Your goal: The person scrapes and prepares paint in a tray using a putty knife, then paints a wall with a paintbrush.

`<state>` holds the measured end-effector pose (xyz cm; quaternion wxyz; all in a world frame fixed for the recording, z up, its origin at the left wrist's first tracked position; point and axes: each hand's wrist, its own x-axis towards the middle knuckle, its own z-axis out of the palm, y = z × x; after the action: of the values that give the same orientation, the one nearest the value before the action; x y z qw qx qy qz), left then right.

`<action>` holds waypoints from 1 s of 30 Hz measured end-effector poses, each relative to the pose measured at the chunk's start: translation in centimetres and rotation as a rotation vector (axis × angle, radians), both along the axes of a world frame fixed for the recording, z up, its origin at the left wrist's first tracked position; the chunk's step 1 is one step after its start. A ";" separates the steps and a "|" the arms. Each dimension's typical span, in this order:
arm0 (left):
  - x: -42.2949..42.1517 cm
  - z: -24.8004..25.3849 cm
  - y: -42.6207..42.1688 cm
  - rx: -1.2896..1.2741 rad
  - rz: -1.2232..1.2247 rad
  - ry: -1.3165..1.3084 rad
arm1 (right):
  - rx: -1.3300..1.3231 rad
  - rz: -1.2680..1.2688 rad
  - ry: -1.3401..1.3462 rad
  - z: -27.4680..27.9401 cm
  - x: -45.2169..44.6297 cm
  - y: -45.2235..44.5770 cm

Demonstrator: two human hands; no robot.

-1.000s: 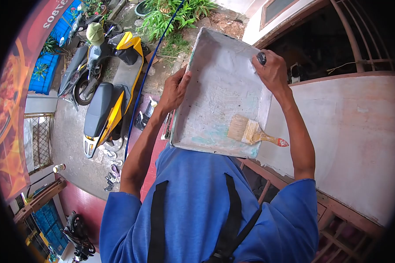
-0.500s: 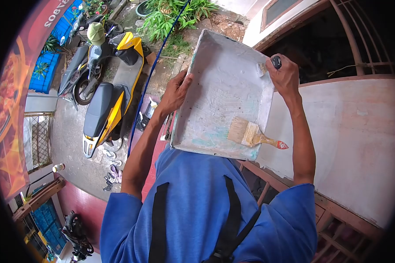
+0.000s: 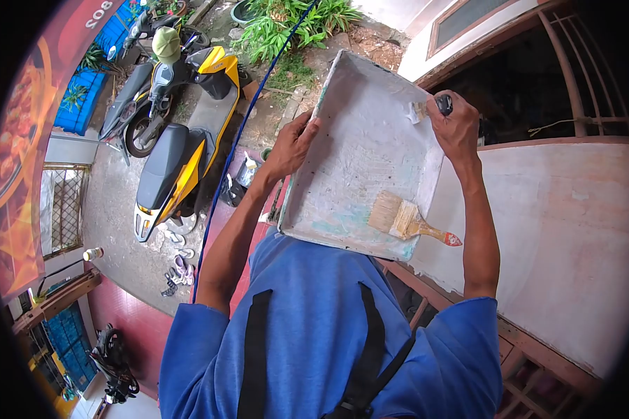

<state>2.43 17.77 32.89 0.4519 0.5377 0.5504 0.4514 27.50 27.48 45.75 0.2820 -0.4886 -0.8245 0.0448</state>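
Note:
A pale, paint-stained tray (image 3: pixel 353 160) is tilted in front of my chest. My left hand (image 3: pixel 293 144) grips its left rim, thumb over the edge. At the upper right rim, my right hand (image 3: pixel 455 126) is closed around a small tool with a black handle end (image 3: pixel 444 105); its whitish working end (image 3: pixel 417 112) is over the tray's inner corner. A wide brush (image 3: pixel 404 218) with pale bristles and a red-tipped wooden handle lies across the tray's lower right, its handle sticking out past the rim.
Beyond my left arm stand a yellow and grey scooter (image 3: pixel 189 150), another motorbike with a green cap (image 3: pixel 166 45), and shoes (image 3: pixel 182 271). A blue line (image 3: pixel 248 112) runs diagonally. On the right are a whitish wall (image 3: pixel 538 230) and a dark barred window opening (image 3: pixel 524 77).
My right hand has moved outward to the right, showing the small tool's whitish end above the tray. The view has shifted slightly, and the tray and both arms appear a little further right.

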 end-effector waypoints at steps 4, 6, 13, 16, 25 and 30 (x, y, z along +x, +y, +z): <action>0.1 -0.6 0.1 0.028 0.003 -0.019 | 0.052 -0.018 -0.118 -2.2 1.2 0.3; 0.2 -0.2 0.1 0.044 0.003 -0.031 | 0.081 0.009 -0.130 -2.6 0.4 0.2; 0.0 0.0 0.1 0.006 -0.028 -0.040 | -0.001 0.012 -0.037 0.0 0.7 0.2; -0.2 0.5 0.0 -0.038 -0.058 -0.089 | 0.029 -0.031 -0.110 -1.4 1.8 0.4; -0.2 -0.1 0.1 -0.010 -0.097 -0.286 | -0.079 -0.064 -0.049 -0.3 1.8 -0.1; 0.0 0.1 -0.2 -0.025 -0.067 -0.335 | 0.021 -0.104 -0.080 -0.8 3.1 -0.2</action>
<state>2.47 17.55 33.00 0.5585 0.4673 0.4548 0.5126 30.61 27.30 44.99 0.2561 -0.5292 -0.8089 0.0020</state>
